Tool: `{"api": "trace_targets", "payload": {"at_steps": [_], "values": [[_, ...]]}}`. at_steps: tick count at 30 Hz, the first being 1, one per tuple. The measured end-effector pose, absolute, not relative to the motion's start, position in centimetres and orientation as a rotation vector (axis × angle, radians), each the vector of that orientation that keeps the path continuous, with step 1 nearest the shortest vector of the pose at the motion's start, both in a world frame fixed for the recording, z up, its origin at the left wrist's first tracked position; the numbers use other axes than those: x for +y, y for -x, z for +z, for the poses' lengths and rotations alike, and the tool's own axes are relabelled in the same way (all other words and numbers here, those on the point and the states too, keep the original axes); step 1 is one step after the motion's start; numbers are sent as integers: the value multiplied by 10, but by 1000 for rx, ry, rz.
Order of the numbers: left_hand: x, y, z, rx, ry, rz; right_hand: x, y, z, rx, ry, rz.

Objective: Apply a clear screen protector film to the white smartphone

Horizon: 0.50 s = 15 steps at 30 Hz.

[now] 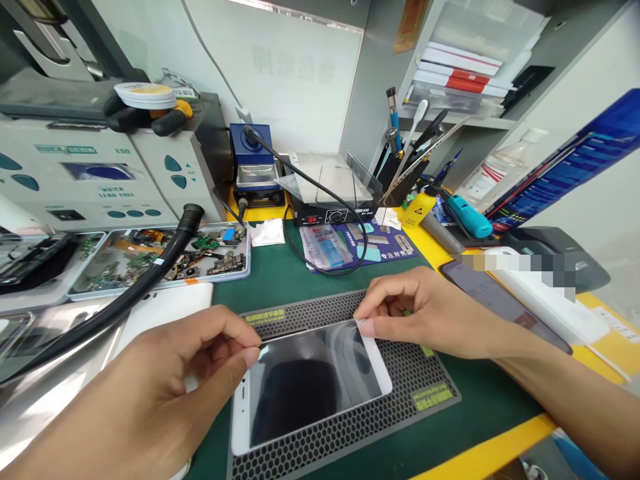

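A white smartphone [244, 415] with a dark screen lies face up on a grey honeycomb-patterned mat [420, 373]. Over the screen is a thin clear film [345, 360], its wavy reflections strongest at the right. My left hand [185, 373] pinches the film at the phone's far left corner, thumb against forefinger. At the far right corner, my right hand [405, 310] holds the film's edge between thumb and fingertips. The film's edges are hard to make out, and my fingertips cover both corners.
A black hose [150, 283] curves in from the left over a tray of circuit boards [165, 257]. Behind the mat are a hot plate [325, 180] with a looping cable and a soldering station [255, 163]. Another phone [500, 300] lies at the right.
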<state>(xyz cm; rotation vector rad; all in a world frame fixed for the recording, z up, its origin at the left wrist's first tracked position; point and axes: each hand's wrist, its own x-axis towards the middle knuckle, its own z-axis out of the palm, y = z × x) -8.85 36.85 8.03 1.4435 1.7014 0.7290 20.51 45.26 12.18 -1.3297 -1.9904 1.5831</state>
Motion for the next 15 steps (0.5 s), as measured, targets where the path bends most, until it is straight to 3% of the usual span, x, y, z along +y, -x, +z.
{"api": "trace_targets", "payload": {"at_steps": [15], "values": [[370,89,98,1573,-1484,575,454,-204,120,-2106,1376,1486]]}}
